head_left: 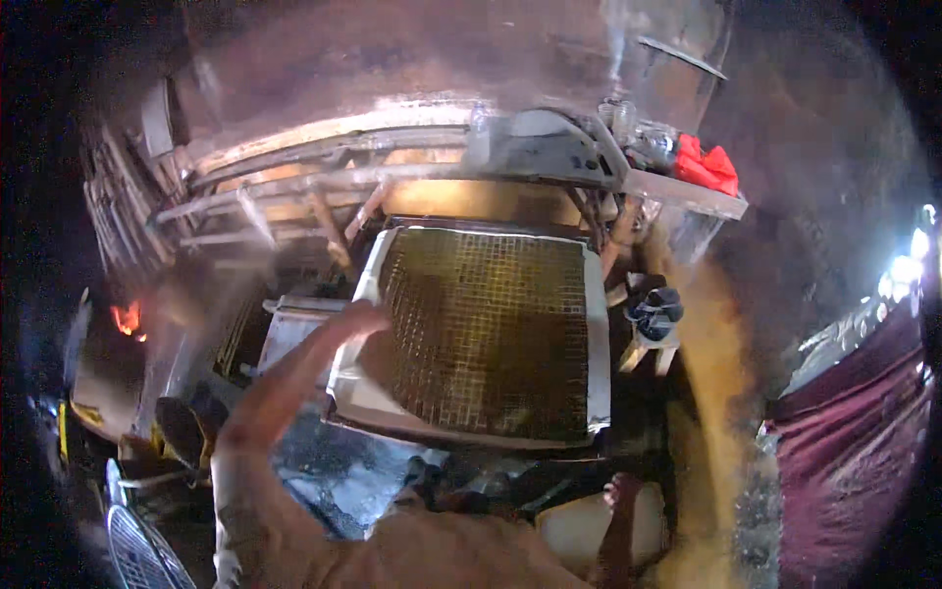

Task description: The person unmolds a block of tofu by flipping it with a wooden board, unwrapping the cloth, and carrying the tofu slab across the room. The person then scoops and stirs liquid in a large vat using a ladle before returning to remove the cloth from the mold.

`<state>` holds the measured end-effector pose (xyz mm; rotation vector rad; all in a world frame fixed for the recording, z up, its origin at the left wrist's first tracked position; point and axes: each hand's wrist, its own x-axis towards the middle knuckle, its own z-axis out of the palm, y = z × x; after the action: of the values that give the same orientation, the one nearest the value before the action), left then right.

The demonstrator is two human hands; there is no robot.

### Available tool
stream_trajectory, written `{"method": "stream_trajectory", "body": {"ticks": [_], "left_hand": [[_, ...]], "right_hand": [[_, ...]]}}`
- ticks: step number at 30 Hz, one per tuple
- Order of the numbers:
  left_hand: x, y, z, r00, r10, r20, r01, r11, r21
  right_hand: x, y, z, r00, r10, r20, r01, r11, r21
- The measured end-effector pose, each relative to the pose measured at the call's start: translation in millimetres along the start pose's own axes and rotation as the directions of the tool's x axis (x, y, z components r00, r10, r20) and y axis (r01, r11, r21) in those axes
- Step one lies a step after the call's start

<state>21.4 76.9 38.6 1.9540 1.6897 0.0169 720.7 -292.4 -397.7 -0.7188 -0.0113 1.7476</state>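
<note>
Now, left hand [358,319]: grip closed on the mesh tray [486,329] rim; hold it level.
Right hand [620,488]: low, grip unclear.

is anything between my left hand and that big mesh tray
Nothing visible stands in the way. The left hand is already at the white frame on the left edge of the mesh tray, apparently touching it, though blur hides the exact grip. The right hand is low at the bottom, apart from the tray.
</note>
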Motion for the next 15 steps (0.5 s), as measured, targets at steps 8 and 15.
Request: {"method": "stream_trajectory", "body": {"ticks": [8, 15], "left_hand": [[-32.5, 173.4, -134.0, 0.857, 0.244, -0.454, -0.467, 0.742, -0.482], [-127.3, 53.0, -204.6, 0.833, 0.093, -0.545, -0.470, 0.639, -0.610]], "right_hand": [[35.4, -21.3, 442.5, 0.904, -0.402, 0.147, 0.407, 0.701, -0.586], [48.2, 47.1, 555.3, 0.743, -0.569, 0.352, 0.529, 0.179, -0.829]]}}
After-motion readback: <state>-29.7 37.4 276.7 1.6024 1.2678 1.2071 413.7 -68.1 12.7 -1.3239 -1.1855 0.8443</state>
